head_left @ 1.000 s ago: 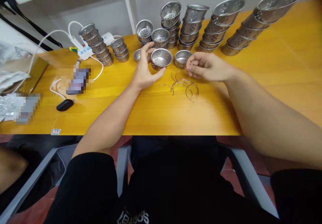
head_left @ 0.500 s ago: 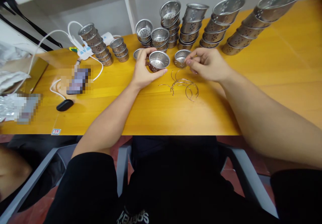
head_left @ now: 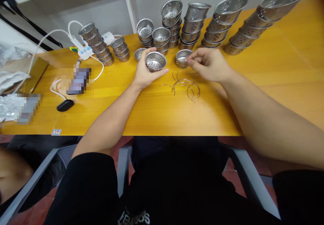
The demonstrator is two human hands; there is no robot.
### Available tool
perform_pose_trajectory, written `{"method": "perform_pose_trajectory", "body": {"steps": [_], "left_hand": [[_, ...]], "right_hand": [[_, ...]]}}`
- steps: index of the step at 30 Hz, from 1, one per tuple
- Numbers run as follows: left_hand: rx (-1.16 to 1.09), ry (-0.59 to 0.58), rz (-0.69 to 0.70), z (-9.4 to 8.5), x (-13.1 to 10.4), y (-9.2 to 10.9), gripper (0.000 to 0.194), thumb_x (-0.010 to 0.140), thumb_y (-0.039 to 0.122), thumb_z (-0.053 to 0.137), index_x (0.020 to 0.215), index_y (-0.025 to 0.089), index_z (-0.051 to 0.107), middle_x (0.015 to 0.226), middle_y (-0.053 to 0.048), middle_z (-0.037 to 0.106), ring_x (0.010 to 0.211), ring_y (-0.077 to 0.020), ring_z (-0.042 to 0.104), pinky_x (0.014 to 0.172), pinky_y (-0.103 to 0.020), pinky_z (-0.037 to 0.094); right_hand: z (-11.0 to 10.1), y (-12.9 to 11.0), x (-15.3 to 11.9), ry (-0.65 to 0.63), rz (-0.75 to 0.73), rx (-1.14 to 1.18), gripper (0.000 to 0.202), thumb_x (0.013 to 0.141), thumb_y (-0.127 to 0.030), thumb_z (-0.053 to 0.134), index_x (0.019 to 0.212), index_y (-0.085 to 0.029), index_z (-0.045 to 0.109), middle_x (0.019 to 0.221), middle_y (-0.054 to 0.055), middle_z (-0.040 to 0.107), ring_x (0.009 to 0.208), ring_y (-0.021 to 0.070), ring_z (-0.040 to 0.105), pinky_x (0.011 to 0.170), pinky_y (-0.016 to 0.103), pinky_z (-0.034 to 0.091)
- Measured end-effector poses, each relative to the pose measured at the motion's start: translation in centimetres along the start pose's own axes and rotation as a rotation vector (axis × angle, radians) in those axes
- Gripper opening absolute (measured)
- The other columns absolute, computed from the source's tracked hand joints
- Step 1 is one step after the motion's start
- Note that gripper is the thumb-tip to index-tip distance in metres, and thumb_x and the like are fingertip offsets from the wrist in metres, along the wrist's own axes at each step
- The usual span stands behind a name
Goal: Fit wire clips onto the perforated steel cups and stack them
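My left hand is wrapped round a small perforated metal strainer cup, fingers behind it and thumb along its front. The cup's open mouth tilts towards me. My right hand is closed in a pinch beside a second perforated cup, its fingertips at that cup's right rim. What the pinch holds is too small to make out; a bit of thin wire shows just below the fingers. Several thin curved wires lie loosely on the table between and in front of my hands.
Stacks of perforated cups line the back of the yellow table, leaning stacks at right. Left stand more cup stacks, a power strip with white cables, a blurred phone-like object and a black oval object.
The cup in my left hand has shifted slightly left, deeper into the grip, and its mouth has turned more towards me. My right hand has barely moved.
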State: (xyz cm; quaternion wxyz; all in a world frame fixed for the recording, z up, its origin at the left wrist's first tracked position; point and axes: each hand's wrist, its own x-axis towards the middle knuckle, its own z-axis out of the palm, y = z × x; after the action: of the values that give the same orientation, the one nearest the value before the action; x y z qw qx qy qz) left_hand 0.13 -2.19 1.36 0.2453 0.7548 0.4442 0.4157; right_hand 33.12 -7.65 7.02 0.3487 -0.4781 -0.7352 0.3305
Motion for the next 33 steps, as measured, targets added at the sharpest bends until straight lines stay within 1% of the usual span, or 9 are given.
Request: {"method": "perform_pose_trajectory", "body": {"steps": [4, 8, 10, 13, 16, 19, 23, 27, 33], "left_hand": [[-0.006, -0.039, 0.032, -0.3, 0.5, -0.3, 0.086, 0.098, 0.055, 0.108, 0.168, 0.033, 0.063, 0.175, -0.012, 0.076, 0.182, -0.0442, 0.07, 0.16, -0.067, 0.057], [-0.012, -0.048, 0.016, 0.3, 0.5, -0.6, 0.081, 0.106, 0.051, 0.098, 0.173, 0.036, 0.055, 0.18, -0.011, 0.072, 0.183, -0.0396, 0.069, 0.158, -0.063, 0.059], [-0.041, -0.069, 0.016, 0.5, 0.3, -0.9, 0.084, 0.11, 0.059, 0.096, 0.177, 0.037, 0.051, 0.182, -0.012, 0.071, 0.181, -0.0386, 0.071, 0.156, -0.062, 0.06], [-0.079, -0.092, 0.07, 0.7, 0.1, -1.9, 0.097, 0.105, 0.079, 0.098, 0.177, 0.036, 0.05, 0.18, -0.014, 0.072, 0.173, -0.0392, 0.077, 0.151, -0.061, 0.064], [-0.089, -0.083, 0.184, 1.2, 0.6, -3.7, 0.111, 0.095, 0.101, 0.098, 0.172, 0.032, 0.057, 0.174, -0.015, 0.075, 0.167, -0.042, 0.079, 0.149, -0.065, 0.063], [-0.16, -0.065, 0.322, 1.9, 1.3, -5.6, 0.118, 0.092, 0.109, 0.093, 0.169, 0.028, 0.059, 0.167, -0.016, 0.077, 0.161, -0.0419, 0.08, 0.149, -0.067, 0.061], [-0.202, -0.101, 0.348, 2.5, 1.5, -6.4, 0.114, 0.097, 0.104, 0.095, 0.173, 0.028, 0.057, 0.169, -0.017, 0.075, 0.16, -0.0403, 0.081, 0.146, -0.065, 0.063], [-0.188, -0.133, 0.302, 3.0, 0.9, -5.5, 0.113, 0.098, 0.097, 0.099, 0.174, 0.027, 0.054, 0.17, -0.019, 0.073, 0.161, -0.041, 0.079, 0.145, -0.066, 0.064], [-0.177, -0.226, 0.226, 4.1, 0.2, -3.7, 0.109, 0.1, 0.088, 0.101, 0.174, 0.026, 0.049, 0.167, -0.018, 0.071, 0.159, -0.0417, 0.078, 0.145, -0.069, 0.06]], "right_hand": [[0.0, 0.4, 0.0, 0.012, -0.001, -0.031, 0.077, 0.099, -0.115, 0.078, 0.107, -0.039, 0.072, 0.07, -0.002, 0.045, 0.071, 0.027, 0.04, 0.073, 0.047, 0.04], [0.0, 0.8, 0.0, 0.013, 0.028, -0.048, 0.078, 0.098, -0.117, 0.076, 0.112, -0.04, 0.075, 0.07, 0.0, 0.047, 0.077, 0.0304, 0.047, 0.077, 0.051, 0.046], [-0.1, 0.9, -0.1, 0.012, 0.025, -0.036, 0.077, 0.1, -0.116, 0.077, 0.111, -0.039, 0.075, 0.07, 0.001, 0.048, 0.079, 0.0302, 0.046, 0.078, 0.051, 0.047], [0.0, 1.0, -0.1, 0.013, -0.015, -0.015, 0.074, 0.104, -0.112, 0.079, 0.109, -0.039, 0.073, 0.068, 0.0, 0.047, 0.076, 0.028, 0.043, 0.073, 0.047, 0.044], [0.0, 1.6, 0.2, 0.035, -0.089, 0.005, 0.076, 0.103, -0.112, 0.084, 0.106, -0.036, 0.073, 0.067, -0.001, 0.046, 0.068, 0.0248, 0.04, 0.063, 0.044, 0.037], [0.1, 2.5, 0.8, 0.054, -0.175, 0.043, 0.079, 0.102, -0.111, 0.089, 0.105, -0.034, 0.073, 0.064, -0.003, 0.046, 0.06, 0.0216, 0.038, 0.057, 0.043, 0.028], [0.6, 2.8, 1.5, 0.092, -0.241, 0.075, 0.077, 0.108, -0.109, 0.086, 0.107, -0.033, 0.074, 0.062, -0.005, 0.045, 0.056, 0.0189, 0.033, 0.057, 0.044, 0.024], [2.3, 1.9, 1.6, 0.169, -0.253, 0.129, 0.081, 0.106, -0.114, 0.082, 0.109, -0.034, 0.073, 0.065, -0.004, 0.049, 0.058, 0.0197, 0.034, 0.06, 0.044, 0.026], [5.1, 1.2, 1.6, 0.229, -0.248, 0.05, 0.064, 0.118, -0.099, 0.079, 0.112, -0.036, 0.077, 0.071, -0.001, 0.055, 0.064, 0.0254, 0.046, 0.067, 0.048, 0.05]]}}
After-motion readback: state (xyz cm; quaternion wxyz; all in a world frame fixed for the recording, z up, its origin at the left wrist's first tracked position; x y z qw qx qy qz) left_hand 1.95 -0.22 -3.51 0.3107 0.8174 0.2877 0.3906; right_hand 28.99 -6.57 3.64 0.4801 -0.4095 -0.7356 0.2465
